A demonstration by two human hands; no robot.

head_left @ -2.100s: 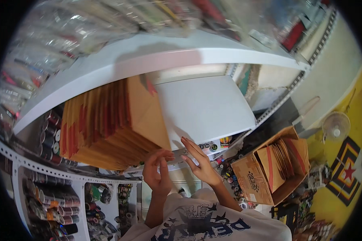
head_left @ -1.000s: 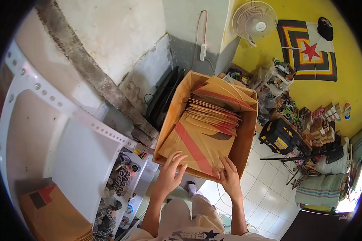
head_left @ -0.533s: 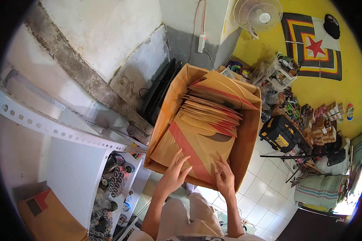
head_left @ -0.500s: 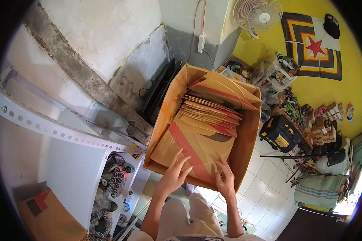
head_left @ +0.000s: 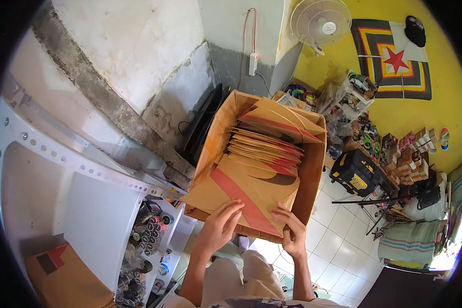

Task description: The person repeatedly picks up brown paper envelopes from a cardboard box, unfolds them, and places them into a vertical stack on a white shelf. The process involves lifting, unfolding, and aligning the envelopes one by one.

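Note:
A flat brown cardboard piece (head_left: 200, 199) with a slanting red band lies tilted at the near side of a large open cardboard box (head_left: 313, 174). Its left corner sticks out past the box's left rim. My left hand (head_left: 218, 229) grips its near edge, fingertips bent over the red band and brown face. On its right edge my right hand (head_left: 292, 231) has closed, fingers on top and the thumb partly hidden. Behind it in the box stand several similar flat pieces (head_left: 264, 150), packed close, with larger ones (head_left: 280, 115) leaning at the far end.
To the left is a white shelf unit (head_left: 95, 210) with perforated metal edging (head_left: 87, 167) and spools (head_left: 151, 233). Another brown carton (head_left: 69, 272) stands at lower left. A black tool bag (head_left: 357, 172) and tripod legs (head_left: 367, 201) sit on the tiled floor (head_left: 339, 223) at right.
The cardboard piece has been raised and shifted left, so its corner now passes the box rim. Both my hands have closed from loosely spread to gripping its edges.

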